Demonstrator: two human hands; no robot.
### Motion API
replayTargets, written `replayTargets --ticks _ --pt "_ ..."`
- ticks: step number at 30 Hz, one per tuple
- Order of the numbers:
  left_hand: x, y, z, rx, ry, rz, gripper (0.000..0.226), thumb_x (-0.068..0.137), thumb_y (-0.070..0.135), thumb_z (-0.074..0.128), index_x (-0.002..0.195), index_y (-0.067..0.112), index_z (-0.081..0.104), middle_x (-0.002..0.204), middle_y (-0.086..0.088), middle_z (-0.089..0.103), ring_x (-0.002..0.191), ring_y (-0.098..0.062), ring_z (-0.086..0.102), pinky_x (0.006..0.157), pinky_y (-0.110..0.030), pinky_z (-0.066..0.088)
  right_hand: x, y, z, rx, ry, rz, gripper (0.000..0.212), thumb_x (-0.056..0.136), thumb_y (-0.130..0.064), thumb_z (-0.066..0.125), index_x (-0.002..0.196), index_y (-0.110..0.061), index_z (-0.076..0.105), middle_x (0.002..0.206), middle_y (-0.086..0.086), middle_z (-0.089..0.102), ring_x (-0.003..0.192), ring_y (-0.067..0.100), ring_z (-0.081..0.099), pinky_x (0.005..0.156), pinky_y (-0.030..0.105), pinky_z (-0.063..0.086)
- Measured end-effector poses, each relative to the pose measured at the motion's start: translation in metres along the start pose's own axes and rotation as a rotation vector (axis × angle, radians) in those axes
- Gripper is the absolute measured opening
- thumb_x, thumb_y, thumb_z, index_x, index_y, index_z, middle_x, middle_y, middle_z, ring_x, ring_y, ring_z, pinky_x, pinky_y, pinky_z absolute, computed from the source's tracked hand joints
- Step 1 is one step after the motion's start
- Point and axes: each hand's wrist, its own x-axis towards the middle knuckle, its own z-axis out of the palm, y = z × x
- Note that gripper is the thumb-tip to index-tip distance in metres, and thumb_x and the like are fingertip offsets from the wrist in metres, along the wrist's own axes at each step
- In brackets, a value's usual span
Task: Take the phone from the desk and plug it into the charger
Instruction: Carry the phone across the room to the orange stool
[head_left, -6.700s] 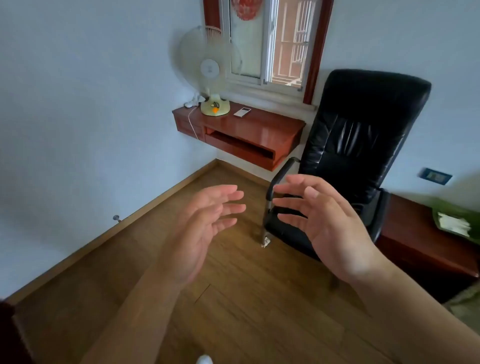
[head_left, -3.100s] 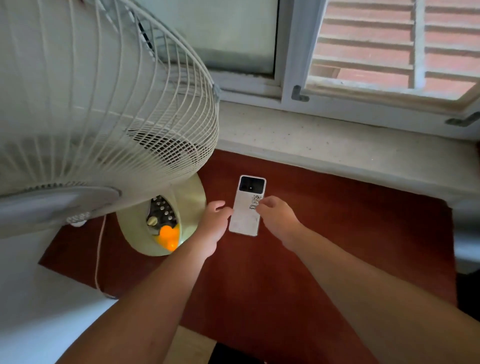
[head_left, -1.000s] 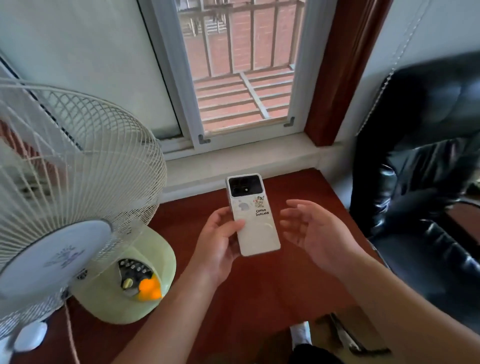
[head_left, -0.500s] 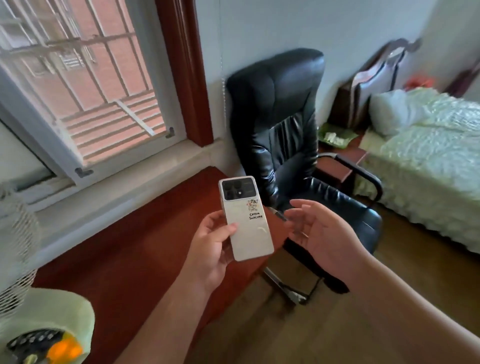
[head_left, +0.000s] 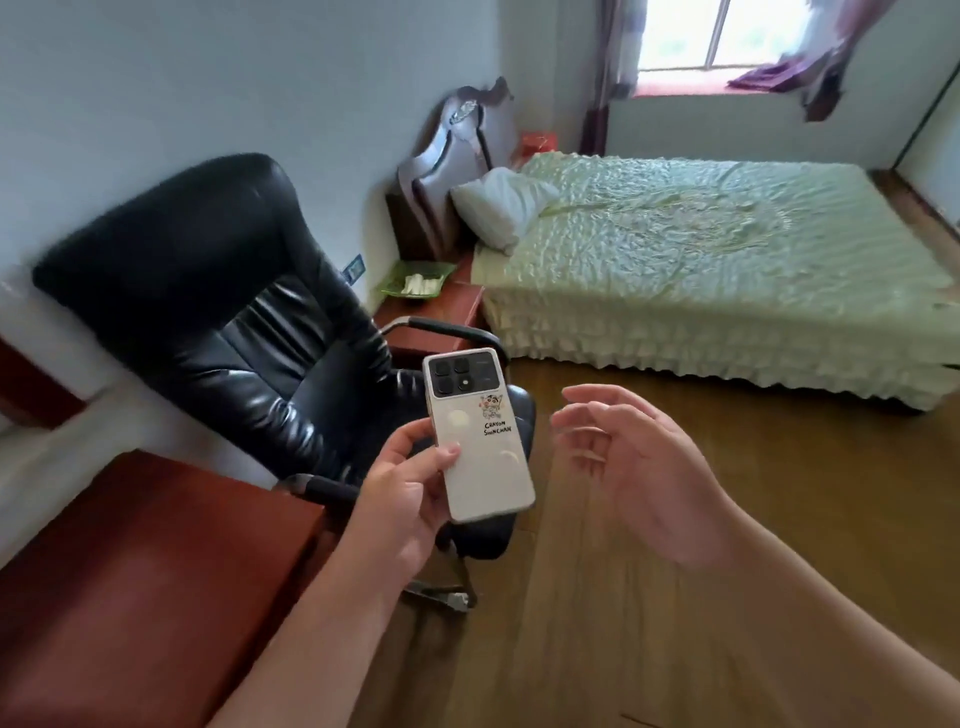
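The white phone (head_left: 483, 447) shows its back, with a dark camera block at the top and a cartoon sticker. My left hand (head_left: 405, 493) holds it by its lower left side, upright and tilted slightly, above the floor in front of the chair. To the phone's right my right hand (head_left: 639, 462) is open with fingers spread, not touching it. The red-brown desk (head_left: 130, 571) lies at the lower left. No charger or cable is visible; a small wall socket (head_left: 355, 268) sits behind the chair.
A black leather office chair (head_left: 223, 312) stands just beyond the desk. A red-brown bedside table (head_left: 441, 306) carries a green tray (head_left: 415, 278). A bed (head_left: 727, 260) with a green cover fills the right. Wooden floor (head_left: 675, 623) lies in front of me.
The view has swung right, away from the window and fan, toward the chair and bed. My left hand still carries the phone; my right hand stays open beside it.
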Motion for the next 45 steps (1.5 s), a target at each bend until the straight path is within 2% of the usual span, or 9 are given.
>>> replayTargets --ticks 2,9,16,20,28,33,39,42,45 --pt "0.013 -0.016 0.046 -0.001 -0.037 -0.017 0.031 0.072 0.006 0.071 0.101 0.017 0.069 0.106 -0.015 0.076 0.093 -0.033 0.073 0.061 -0.039 0.060 -0.006 -0.024 -0.042 0.029 0.034 -0.032 0.032 0.078 -0.024 0.067 0.107 -0.012 0.071 0.095 0.012 0.072 0.082 0.023 0.066 0.072 0.035 0.050" --pt "0.042 -0.066 0.186 0.109 -0.208 -0.123 0.028 0.084 -0.001 0.063 0.108 0.014 0.061 0.104 -0.015 0.076 0.089 -0.031 0.074 0.058 -0.037 0.060 -0.033 -0.082 -0.164 0.115 0.213 -0.136 0.031 0.081 -0.020 0.064 0.109 -0.009 0.069 0.094 0.014 0.071 0.081 0.024 0.065 0.072 0.036 0.048" --pt "0.075 -0.098 0.276 0.231 -0.384 -0.227 0.045 0.069 0.009 0.073 0.112 0.014 0.060 0.106 -0.016 0.075 0.093 -0.034 0.073 0.066 -0.044 0.061 -0.031 -0.109 -0.240 0.172 0.382 -0.201 0.030 0.078 -0.021 0.065 0.105 -0.010 0.071 0.093 0.015 0.072 0.077 0.024 0.066 0.071 0.037 0.048" --pt "0.121 -0.114 0.324 0.243 -0.455 -0.259 0.045 0.065 0.007 0.074 0.108 0.013 0.061 0.099 -0.015 0.077 0.084 -0.031 0.075 0.060 -0.042 0.061 -0.011 -0.123 -0.280 0.162 0.472 -0.220 0.026 0.078 -0.020 0.065 0.100 -0.011 0.073 0.089 0.014 0.073 0.074 0.022 0.067 0.066 0.033 0.052" --pt "0.259 -0.133 0.427 0.245 -0.618 -0.350 0.036 0.065 0.005 0.078 0.097 0.020 0.072 0.106 -0.014 0.076 0.091 -0.033 0.073 0.086 -0.060 0.048 0.080 -0.179 -0.363 0.122 0.633 -0.302 0.036 0.079 -0.019 0.061 0.112 -0.003 0.065 0.089 0.014 0.071 0.076 0.023 0.066 0.067 0.036 0.051" --pt "0.341 -0.129 0.500 0.215 -0.735 -0.447 0.034 0.063 0.004 0.076 0.093 0.020 0.074 0.105 -0.015 0.076 0.089 -0.032 0.074 0.070 -0.049 0.059 0.140 -0.224 -0.402 0.134 0.712 -0.368 0.040 0.079 -0.018 0.061 0.115 -0.001 0.062 0.088 0.014 0.071 0.075 0.024 0.066 0.067 0.035 0.052" --pt "0.406 -0.136 0.600 0.221 -0.819 -0.486 0.047 0.065 0.001 0.074 0.108 0.015 0.063 0.102 -0.015 0.077 0.088 -0.033 0.073 0.070 -0.048 0.060 0.176 -0.266 -0.459 0.137 0.835 -0.423 0.028 0.079 -0.020 0.062 0.104 -0.010 0.071 0.090 0.013 0.071 0.079 0.025 0.066 0.069 0.036 0.053" --pt "0.424 -0.151 0.647 0.225 -0.864 -0.519 0.045 0.064 -0.001 0.073 0.106 0.014 0.063 0.103 -0.015 0.076 0.091 -0.033 0.072 0.074 -0.049 0.058 0.179 -0.284 -0.492 0.131 0.870 -0.458 0.033 0.075 -0.023 0.066 0.105 -0.010 0.070 0.091 0.012 0.071 0.080 0.024 0.067 0.069 0.034 0.055" --pt "0.436 -0.171 0.691 0.235 -0.878 -0.545 0.046 0.064 -0.002 0.070 0.106 0.012 0.062 0.100 -0.014 0.076 0.090 -0.033 0.072 0.067 -0.045 0.061 0.181 -0.297 -0.529 0.141 0.922 -0.472 0.037 0.075 -0.026 0.067 0.108 -0.010 0.067 0.091 0.010 0.072 0.082 0.023 0.067 0.070 0.034 0.055"
